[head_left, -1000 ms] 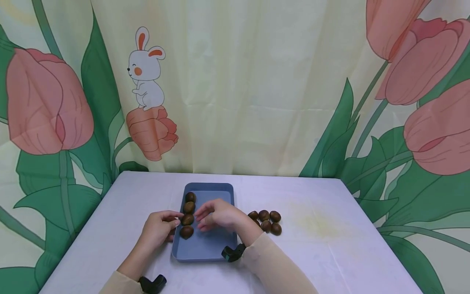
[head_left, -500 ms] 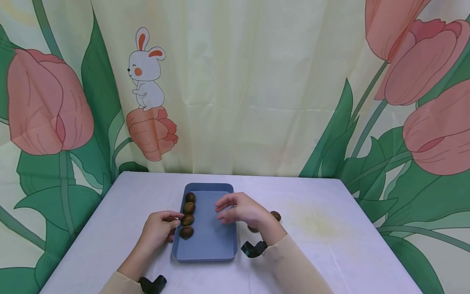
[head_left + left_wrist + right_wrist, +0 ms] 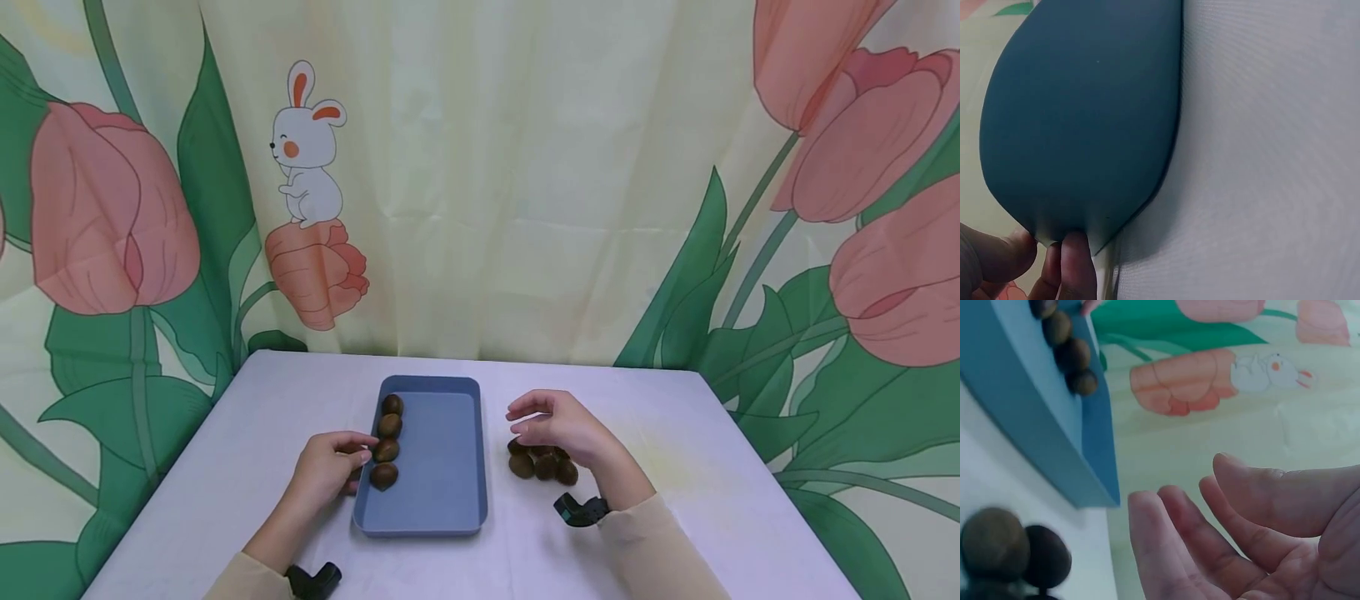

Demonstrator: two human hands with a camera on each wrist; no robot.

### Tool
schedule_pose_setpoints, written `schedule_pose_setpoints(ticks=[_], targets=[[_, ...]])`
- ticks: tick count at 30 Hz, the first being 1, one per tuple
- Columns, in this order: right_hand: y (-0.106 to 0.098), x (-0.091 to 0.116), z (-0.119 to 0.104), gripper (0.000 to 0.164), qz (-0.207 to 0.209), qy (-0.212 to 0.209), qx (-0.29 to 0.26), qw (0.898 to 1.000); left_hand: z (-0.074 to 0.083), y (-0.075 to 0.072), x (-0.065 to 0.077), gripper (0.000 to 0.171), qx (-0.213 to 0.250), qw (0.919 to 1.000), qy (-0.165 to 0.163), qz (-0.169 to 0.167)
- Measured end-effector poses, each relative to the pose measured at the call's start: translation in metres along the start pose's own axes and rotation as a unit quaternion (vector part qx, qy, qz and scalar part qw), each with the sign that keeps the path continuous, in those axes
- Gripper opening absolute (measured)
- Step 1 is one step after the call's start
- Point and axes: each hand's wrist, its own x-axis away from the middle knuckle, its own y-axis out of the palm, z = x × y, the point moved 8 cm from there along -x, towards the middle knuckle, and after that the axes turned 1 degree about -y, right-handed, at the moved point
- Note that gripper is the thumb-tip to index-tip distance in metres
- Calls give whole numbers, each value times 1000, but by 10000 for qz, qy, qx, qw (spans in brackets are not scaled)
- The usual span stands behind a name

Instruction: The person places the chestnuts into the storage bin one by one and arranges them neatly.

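Observation:
My left hand [image 3: 324, 473] holds the left side of a blue rectangular tray [image 3: 442, 467], thumb and fingers at its rim. In the left wrist view, the fingers [image 3: 1079, 265] press the tray's outer wall [image 3: 1085, 125]. A column of several brown chestnuts [image 3: 389, 426] lies along the tray's left inner side. Over a cluster of chestnuts [image 3: 522, 465] on the table hovers my right hand [image 3: 570, 425], covering some of them. Its fingers and thumb are apart with nothing between them, as the right wrist view shows.
The table has a white cloth [image 3: 480, 567]. Behind it hangs a curtain [image 3: 510, 208] printed with tulips and a rabbit. Each wrist wears a black camera mount, such as the right one [image 3: 581, 510].
My right hand has moved right, from over the tray to above the cluster of chestnuts. The left hand stays at the tray's edge. The head view has shifted slightly.

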Motion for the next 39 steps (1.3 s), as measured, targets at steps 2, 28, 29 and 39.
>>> schedule_pose_setpoints(ticks=[2,28,29,39], targets=[[-11,6,2,38,201,3,209,9996,0,0,0,23,-12,10000,7,5],[-71,38,71,34,1534,1103,1256,9739,0,1,0,23,-45,9999,113,-40],[-71,38,73,34,1564,1156,1243,9730,0,1,0,23,-45,9999,94,-45],[-68,35,83,33,1583,1282,1174,9720,-2,0,-1,22,-23,10000,5,-31]])
